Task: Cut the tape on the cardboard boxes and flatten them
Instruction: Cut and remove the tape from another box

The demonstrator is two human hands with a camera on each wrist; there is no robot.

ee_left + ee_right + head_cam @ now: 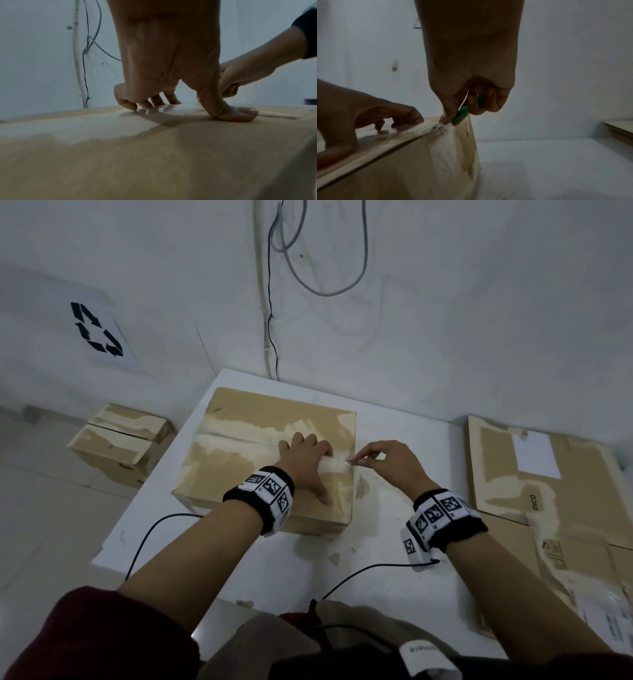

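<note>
A taped cardboard box [239, 453] [154, 155] [402, 162] stands on the white table [342, 559]. My left hand [305, 460] [163, 67] [359, 112] presses down on the box top near its right end, fingertips and thumb on the glossy clear tape [85, 124]. My right hand [387, 463] [471, 94] pinches a small green-handled cutter [462, 113], also visible at the box's right edge [354, 462]. Its blade tip [439, 125] touches the tape at the box's right top edge, just right of my left fingers.
A second closed cardboard box [120, 440] sits lower at the left beyond the table. Flattened cardboard sheets [548, 508] lie at the right. Cables [274, 302] hang down the wall behind. Thin black wires [154, 535] cross the table's near part.
</note>
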